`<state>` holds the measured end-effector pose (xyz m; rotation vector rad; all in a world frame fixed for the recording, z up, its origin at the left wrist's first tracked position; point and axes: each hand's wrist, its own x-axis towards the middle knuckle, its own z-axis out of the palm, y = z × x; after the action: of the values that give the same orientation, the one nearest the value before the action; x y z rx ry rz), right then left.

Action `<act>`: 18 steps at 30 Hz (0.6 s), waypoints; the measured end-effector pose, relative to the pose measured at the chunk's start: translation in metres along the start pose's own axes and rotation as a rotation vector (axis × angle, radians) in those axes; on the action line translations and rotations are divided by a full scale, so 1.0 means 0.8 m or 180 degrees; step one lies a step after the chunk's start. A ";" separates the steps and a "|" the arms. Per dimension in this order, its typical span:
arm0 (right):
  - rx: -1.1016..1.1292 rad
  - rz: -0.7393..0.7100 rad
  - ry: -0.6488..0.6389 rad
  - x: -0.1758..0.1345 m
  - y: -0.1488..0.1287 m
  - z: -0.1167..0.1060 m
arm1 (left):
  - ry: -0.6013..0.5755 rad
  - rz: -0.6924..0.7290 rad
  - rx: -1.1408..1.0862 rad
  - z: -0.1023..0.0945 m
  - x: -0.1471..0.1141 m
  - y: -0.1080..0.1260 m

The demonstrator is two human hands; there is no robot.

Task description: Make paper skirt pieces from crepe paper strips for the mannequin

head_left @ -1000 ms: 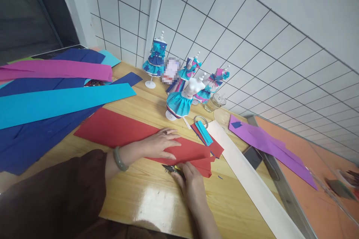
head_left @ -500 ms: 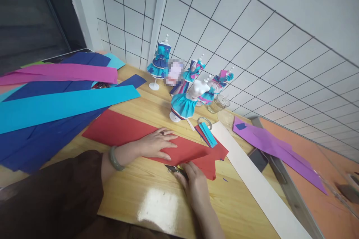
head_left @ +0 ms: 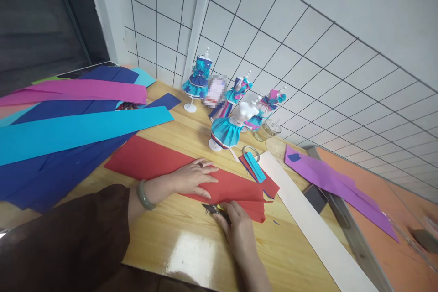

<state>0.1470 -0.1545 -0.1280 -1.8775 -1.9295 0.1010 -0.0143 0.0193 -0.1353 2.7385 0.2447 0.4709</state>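
Observation:
A long red sheet of crepe-like paper (head_left: 137, 157) lies across the wooden table, its right end folded over. My left hand (head_left: 193, 178) rests flat on it with spread fingers, a bangle round the wrist. Close by on the right, at the sheet's near edge, my right hand (head_left: 236, 223) is closed round small black snips (head_left: 215, 210). Their pointed tips face left, and the fingers hide the handle. The thumb and fingertips are also close against the folded red edge; I cannot tell whether they pinch it.
Behind the sheet stands a small white mannequin in a turquoise skirt (head_left: 227, 131), with several dressed ones around it. A glass jar (head_left: 267, 130) and a roll of tape (head_left: 251, 151) are nearby. Blue sheets (head_left: 82, 155) lie left; a white strip (head_left: 308, 219) and purple sheets (head_left: 342, 189) lie right.
The raised, crumpled right part of the red sheet now lies flatter, with a straight fold along it. The view has shifted slightly; both hands keep nearly the same places.

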 end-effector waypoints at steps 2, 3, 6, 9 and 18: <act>0.0036 0.0037 -0.0051 0.001 -0.002 0.001 | 0.0042 0.0022 -0.0015 0.000 0.000 0.000; 0.0043 0.0058 -0.0059 0.002 -0.003 0.001 | 0.0057 0.0033 -0.0014 0.001 -0.001 -0.001; -0.0007 0.0070 -0.0046 0.002 -0.004 0.001 | 0.0058 0.0061 0.0015 0.002 -0.002 -0.002; -0.0022 0.0033 -0.0042 0.001 -0.003 0.000 | 0.0084 0.0068 0.0027 0.002 -0.002 -0.002; 0.0000 0.0053 0.0000 0.007 -0.012 0.002 | 0.0094 0.0026 -0.0023 -0.001 -0.002 0.001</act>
<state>0.1380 -0.1493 -0.1244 -1.8938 -1.9142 0.1063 -0.0155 0.0183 -0.1349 2.7281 0.2389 0.5138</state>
